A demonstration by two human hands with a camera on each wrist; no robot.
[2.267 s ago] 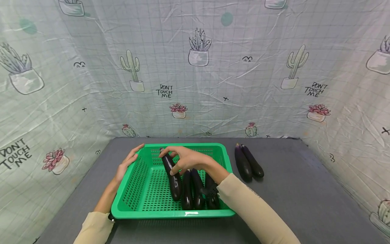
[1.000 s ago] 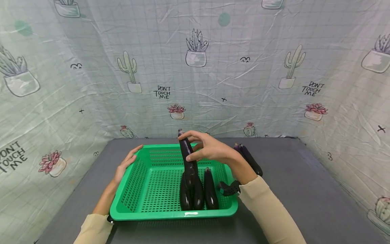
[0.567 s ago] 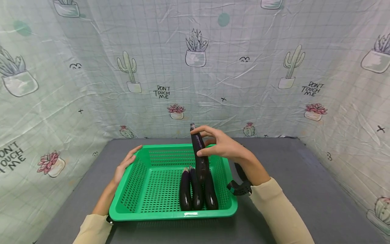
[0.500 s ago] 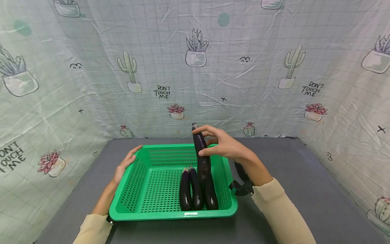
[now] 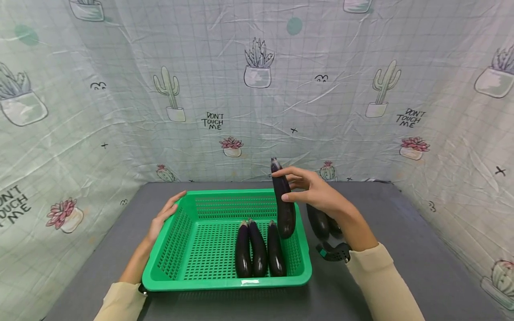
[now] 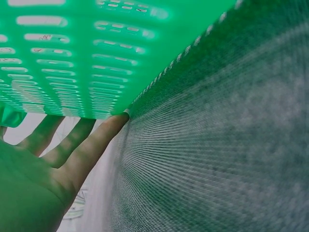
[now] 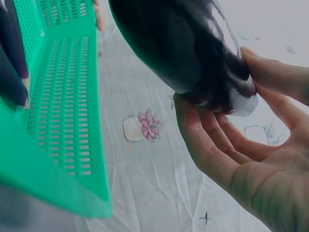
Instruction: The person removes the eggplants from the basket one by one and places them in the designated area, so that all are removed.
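My right hand pinches a dark, glossy eggplant near its stem end, thumb on one side and fingers on the other. The eggplant hangs steeply over the right side of the green basket, stem up. In the right wrist view its body fills the upper middle. Three more eggplants lie side by side on the basket floor, the nearest being the right-hand eggplant. My left hand rests along the basket's left side; its extended fingers touch the slotted wall in the left wrist view.
Right of the basket, two eggplants lie on the grey table; the left one is partly hidden by my right hand and forearm. A patterned cloth hangs behind and at both sides.
The right hand has lifted the eggplant from the middle of the basket and carried it rightward, past the three lying eggplants, to the right wall. The left hand has stayed put.
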